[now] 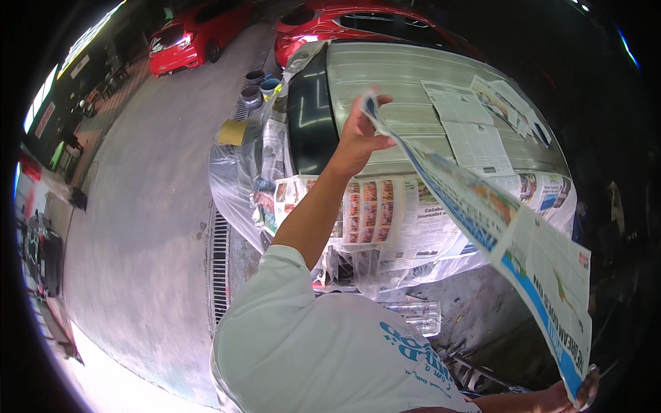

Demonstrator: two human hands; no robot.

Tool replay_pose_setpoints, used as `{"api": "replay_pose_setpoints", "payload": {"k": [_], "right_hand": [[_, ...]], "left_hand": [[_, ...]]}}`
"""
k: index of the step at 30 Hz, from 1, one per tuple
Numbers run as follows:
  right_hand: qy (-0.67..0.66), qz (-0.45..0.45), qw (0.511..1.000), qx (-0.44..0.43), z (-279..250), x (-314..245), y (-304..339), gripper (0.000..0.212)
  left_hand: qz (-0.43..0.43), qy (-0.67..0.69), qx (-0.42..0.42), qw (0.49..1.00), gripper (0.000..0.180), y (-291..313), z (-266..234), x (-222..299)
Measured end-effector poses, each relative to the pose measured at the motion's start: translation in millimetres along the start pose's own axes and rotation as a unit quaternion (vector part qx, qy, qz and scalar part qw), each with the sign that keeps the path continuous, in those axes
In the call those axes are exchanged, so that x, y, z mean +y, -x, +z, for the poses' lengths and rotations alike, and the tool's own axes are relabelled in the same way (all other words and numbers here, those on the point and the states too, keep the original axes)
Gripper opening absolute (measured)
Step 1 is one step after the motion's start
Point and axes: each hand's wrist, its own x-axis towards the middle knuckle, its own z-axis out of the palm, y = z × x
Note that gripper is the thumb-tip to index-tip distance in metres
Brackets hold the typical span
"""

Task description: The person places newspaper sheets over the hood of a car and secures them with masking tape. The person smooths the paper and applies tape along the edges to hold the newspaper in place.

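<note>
A long sheet of newspaper (475, 206) stretches slantwise in the air between my two hands. My left hand (358, 138) is raised over the roof and grips the sheet's upper corner, its fingertips slightly blurred. Low at the right, my right hand (577, 395) pinches the opposite end. Beneath the sheet stands a vehicle with a bare, ribbed, greyish roof (392, 69) and a dark windshield (312, 113). Other newspaper pages (475, 127) lie on the roof. More printed pages (368, 210) hang along its near side, over clear plastic film (231, 172).
Several paint buckets (252, 96) and a yellowish square piece (232, 132) are at the vehicle's front. A floor grate (219, 265) runs beside it. Two red cars (196, 38) are parked at the back. A dark motorcycle-like shape (45, 255) stands at the far left.
</note>
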Motion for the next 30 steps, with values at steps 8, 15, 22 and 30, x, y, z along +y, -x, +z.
{"api": "replay_pose_setpoints", "payload": {"k": [8,15,22,30], "right_hand": [[0.021,0.005,1.0,-0.012,10,-7,-4,0.044],[0.047,0.001,0.998,-0.052,6,-1,7,0.047],[0.027,-0.053,0.989,-0.133,15,54,14,0.051],[-0.434,0.284,0.816,-0.255,62,90,33,0.062]], "left_hand": [[-0.105,-0.19,-0.039,0.975,0.022,71,-22,56],[-0.156,-0.282,0.006,0.947,0.03,183,-73,166],[0.042,0.047,0.039,0.997,0.087,263,-110,237],[-0.013,-0.059,0.22,0.974,0.029,338,-136,236]]}}
